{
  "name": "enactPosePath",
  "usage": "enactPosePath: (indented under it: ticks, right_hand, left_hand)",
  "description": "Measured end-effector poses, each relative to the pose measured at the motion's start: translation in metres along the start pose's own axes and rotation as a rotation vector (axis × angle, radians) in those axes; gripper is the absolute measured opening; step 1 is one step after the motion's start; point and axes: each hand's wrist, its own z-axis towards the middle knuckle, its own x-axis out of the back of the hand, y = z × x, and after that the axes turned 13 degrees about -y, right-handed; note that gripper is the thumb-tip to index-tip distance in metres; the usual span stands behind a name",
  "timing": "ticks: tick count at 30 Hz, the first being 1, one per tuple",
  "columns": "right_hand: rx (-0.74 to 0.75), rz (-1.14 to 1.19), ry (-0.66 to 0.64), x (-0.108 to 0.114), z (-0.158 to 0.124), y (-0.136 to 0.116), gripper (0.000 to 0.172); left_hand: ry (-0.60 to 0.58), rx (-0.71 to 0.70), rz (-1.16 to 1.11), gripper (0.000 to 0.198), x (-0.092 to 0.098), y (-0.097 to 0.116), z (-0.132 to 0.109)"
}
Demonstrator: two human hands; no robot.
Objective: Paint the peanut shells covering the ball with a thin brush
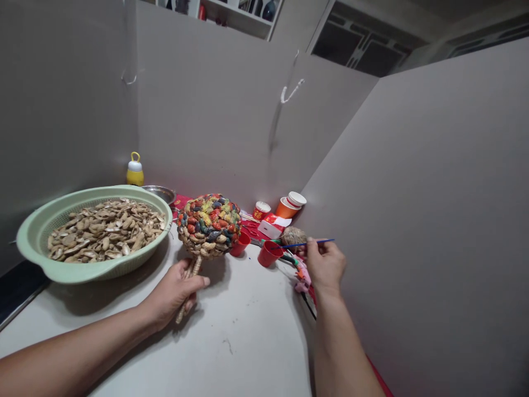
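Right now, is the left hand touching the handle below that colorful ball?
Touching. The head view shows the left hand wrapped around the handle, which extends above and below it.

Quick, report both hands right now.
Left hand: closed around the stem of the shell-covered ornament.
Right hand: closed, pinching a thin blue stick, tip at the red cup.
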Motion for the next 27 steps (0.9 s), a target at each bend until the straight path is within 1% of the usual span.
enactPosePath:
  ticks: [5,8,11,14,19,22,27]
  right_hand:
    - [0.034,-0.022,-0.001,0.0,-0.001,-0.004,0.034]
    - [0.068,-0.03,-0.012,0.0,-0.002,-0.008,0.034]
    - [0.09,-0.044,-0.027,-0.001,-0.001,-0.01,0.035]
    - [0.086,-0.061,-0.037,-0.002,-0.002,-0.013,0.037]
    - [0.083,-0.065,-0.061,-0.001,-0.005,-0.019,0.037]
    - [0.092,-0.033,-0.059,-0.001,-0.006,-0.022,0.037]
    - [0.087,0.098,-0.008,0.0,-0.008,-0.024,0.04]
  left_hand:
    - [-0.033,-0.055,0.087,0.043,-0.002,0.001,-0.001]
    - [-0.022,-0.08,0.15,0.043,-0.01,0.006,-0.002]
    - [-0.011,-0.064,0.159,0.044,-0.023,0.014,-0.002]
    - [-0.038,-0.038,0.127,0.041,-0.041,0.023,0.004]
    - [-0.018,-0.078,0.072,0.04,-0.064,0.033,0.019]
    - [-0.018,-0.085,0.067,0.037,-0.07,0.034,0.023]
    - [-0.02,-0.073,0.042,0.039,-0.071,0.037,0.029]
